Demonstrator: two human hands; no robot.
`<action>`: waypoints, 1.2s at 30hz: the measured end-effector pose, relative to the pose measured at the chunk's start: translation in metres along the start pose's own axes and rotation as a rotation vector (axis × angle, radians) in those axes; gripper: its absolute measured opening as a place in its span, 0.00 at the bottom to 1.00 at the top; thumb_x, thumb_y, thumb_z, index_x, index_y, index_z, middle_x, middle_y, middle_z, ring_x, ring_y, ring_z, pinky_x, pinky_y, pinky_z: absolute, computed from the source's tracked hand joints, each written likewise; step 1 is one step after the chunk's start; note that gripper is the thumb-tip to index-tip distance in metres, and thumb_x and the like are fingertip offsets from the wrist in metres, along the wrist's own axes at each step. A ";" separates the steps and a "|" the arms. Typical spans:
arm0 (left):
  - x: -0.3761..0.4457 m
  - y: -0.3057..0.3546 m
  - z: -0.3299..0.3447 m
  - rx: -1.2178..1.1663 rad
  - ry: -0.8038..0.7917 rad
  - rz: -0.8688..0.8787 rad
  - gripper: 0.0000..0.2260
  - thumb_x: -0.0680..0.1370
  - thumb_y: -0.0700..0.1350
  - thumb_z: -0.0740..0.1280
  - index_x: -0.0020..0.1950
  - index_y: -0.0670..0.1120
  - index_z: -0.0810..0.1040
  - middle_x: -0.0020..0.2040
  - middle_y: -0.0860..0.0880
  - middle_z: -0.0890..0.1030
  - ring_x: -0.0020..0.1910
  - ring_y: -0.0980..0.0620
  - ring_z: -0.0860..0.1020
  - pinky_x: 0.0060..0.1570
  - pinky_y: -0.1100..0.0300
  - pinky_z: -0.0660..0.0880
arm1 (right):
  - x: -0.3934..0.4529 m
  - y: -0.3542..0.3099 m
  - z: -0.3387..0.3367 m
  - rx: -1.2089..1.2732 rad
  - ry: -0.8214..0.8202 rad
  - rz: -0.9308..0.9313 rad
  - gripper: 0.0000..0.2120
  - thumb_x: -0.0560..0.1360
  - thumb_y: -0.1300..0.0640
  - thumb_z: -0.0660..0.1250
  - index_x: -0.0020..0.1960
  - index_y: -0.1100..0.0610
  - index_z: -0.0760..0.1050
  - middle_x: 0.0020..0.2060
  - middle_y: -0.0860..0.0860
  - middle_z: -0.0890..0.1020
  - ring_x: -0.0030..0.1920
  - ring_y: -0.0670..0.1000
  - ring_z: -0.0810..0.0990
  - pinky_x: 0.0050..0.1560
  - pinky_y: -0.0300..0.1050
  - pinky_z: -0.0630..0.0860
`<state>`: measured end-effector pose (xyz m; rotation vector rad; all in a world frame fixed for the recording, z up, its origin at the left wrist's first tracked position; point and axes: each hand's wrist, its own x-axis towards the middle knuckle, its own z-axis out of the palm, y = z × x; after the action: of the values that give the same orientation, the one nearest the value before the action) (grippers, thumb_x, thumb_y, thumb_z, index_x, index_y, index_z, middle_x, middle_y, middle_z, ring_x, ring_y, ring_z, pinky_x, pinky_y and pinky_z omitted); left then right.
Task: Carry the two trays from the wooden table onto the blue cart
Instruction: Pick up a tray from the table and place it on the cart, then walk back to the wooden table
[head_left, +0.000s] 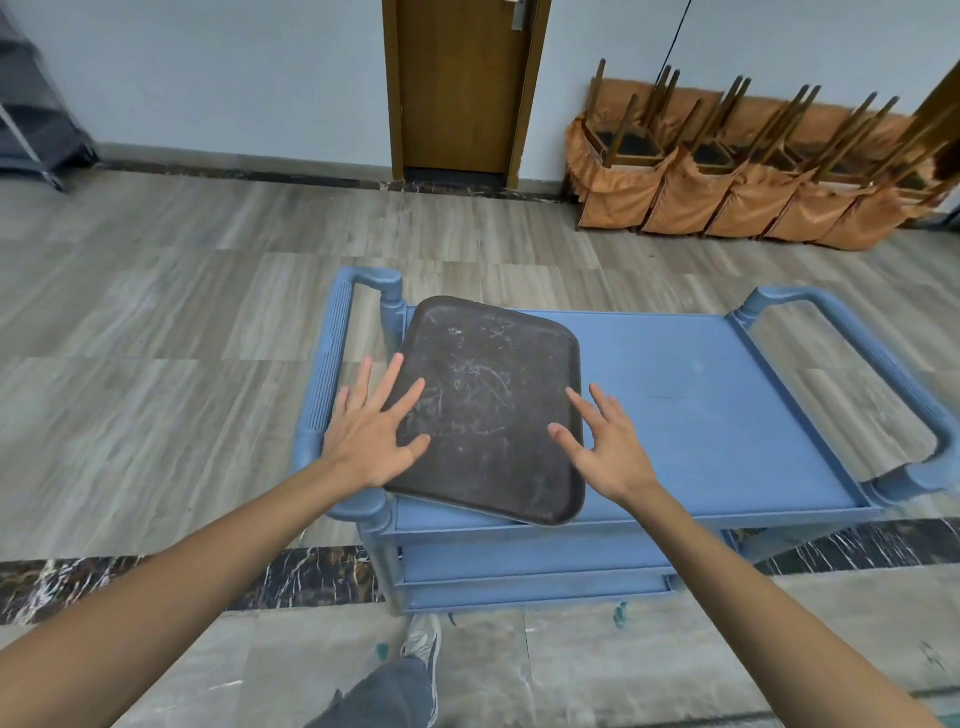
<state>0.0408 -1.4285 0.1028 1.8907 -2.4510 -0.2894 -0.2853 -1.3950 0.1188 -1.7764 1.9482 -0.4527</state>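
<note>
Head view, looking down over both forearms. My left hand (371, 434) is spread flat, fingers (410, 397) splayed wide and gripping nothing; the thumb and the first two fingertips overlap the left edge of the dark tray (493, 410), while the outer fingers lie beyond that edge, above the cart's near-left handle (332, 364). Whether those fingertips press on the tray or hover just over it I cannot tell from this angle. My right hand (605, 449) is likewise released, fingers (576, 402) apart and slightly curled; the index finger and thumb tip reach onto the tray's right rim, and the rest of the hand lies over the bare blue shelf to the right of it.

Between the two hands lies the tray, a scuffed brown-black rectangle with rounded corners. It sits skewed on the top shelf of the blue cart (717, 415), at the left end, its near corner overhanging the front lip of the shelf and its far-left corner riding up by the handle post. Only one tray is visible.

Outward from the right fingers the shelf runs empty to the far handle (893, 374). Below my wrists are the cart's lower shelves, then a shoe (423, 644) and trouser leg on the tiled floor (156, 338). Beyond the cart stand a wooden door (462, 88) and a row of upturned chairs (753, 176) with orange covers against the wall.
</note>
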 end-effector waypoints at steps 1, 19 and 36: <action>-0.009 -0.003 0.001 0.019 0.012 -0.007 0.36 0.78 0.68 0.54 0.82 0.60 0.44 0.79 0.53 0.28 0.77 0.43 0.28 0.77 0.40 0.40 | -0.006 -0.008 0.002 -0.050 0.012 -0.039 0.33 0.78 0.30 0.58 0.80 0.36 0.57 0.83 0.43 0.51 0.82 0.49 0.45 0.76 0.58 0.58; -0.184 -0.227 -0.021 0.024 0.175 -0.515 0.38 0.73 0.75 0.42 0.81 0.62 0.42 0.81 0.52 0.32 0.78 0.44 0.28 0.77 0.40 0.39 | 0.003 -0.282 0.146 -0.255 -0.100 -0.619 0.40 0.74 0.22 0.48 0.81 0.38 0.53 0.83 0.46 0.50 0.82 0.51 0.42 0.80 0.58 0.51; -0.430 -0.441 0.003 -0.107 0.149 -1.071 0.37 0.74 0.73 0.40 0.82 0.60 0.46 0.82 0.52 0.36 0.78 0.44 0.31 0.76 0.39 0.40 | -0.072 -0.568 0.408 -0.421 -0.433 -1.007 0.43 0.71 0.19 0.44 0.82 0.38 0.49 0.83 0.44 0.45 0.82 0.51 0.40 0.79 0.60 0.51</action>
<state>0.5738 -1.1219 0.0636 2.8206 -1.0912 -0.2582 0.4161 -1.3599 0.0868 -2.7712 0.7805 0.0752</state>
